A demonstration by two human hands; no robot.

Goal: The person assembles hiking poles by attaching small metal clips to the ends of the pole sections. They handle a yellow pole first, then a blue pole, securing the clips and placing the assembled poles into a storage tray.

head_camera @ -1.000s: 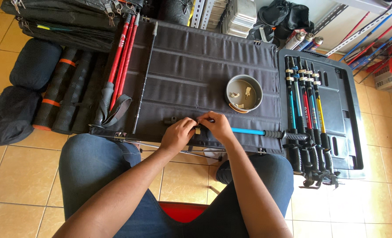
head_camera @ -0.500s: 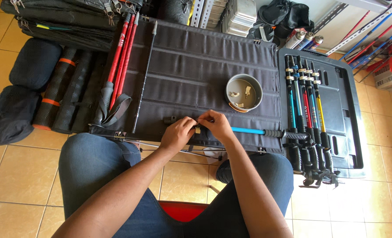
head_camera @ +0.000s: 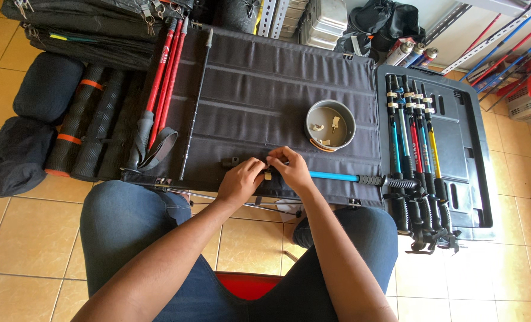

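A blue trekking pole (head_camera: 337, 176) with a black ribbed handle lies across the near edge of a dark fabric mat (head_camera: 265, 89). My left hand (head_camera: 240, 181) and my right hand (head_camera: 289, 168) meet over the pole's left end, fingers pinched around a small metal fitting (head_camera: 268, 175) on it. A small black clamp piece (head_camera: 230, 161) lies on the mat just left of my left hand. A grey round bowl (head_camera: 330, 124) with a few small pale parts inside stands beyond my right hand.
Several folded poles with coloured shafts lie on a black plastic tray (head_camera: 474, 155) at the right. Red poles (head_camera: 161, 89) and a thin black pole (head_camera: 195, 107) lie on the mat's left side. Rolled mats (head_camera: 80, 125) and dark bags (head_camera: 15, 155) sit on the tiled floor at the left.
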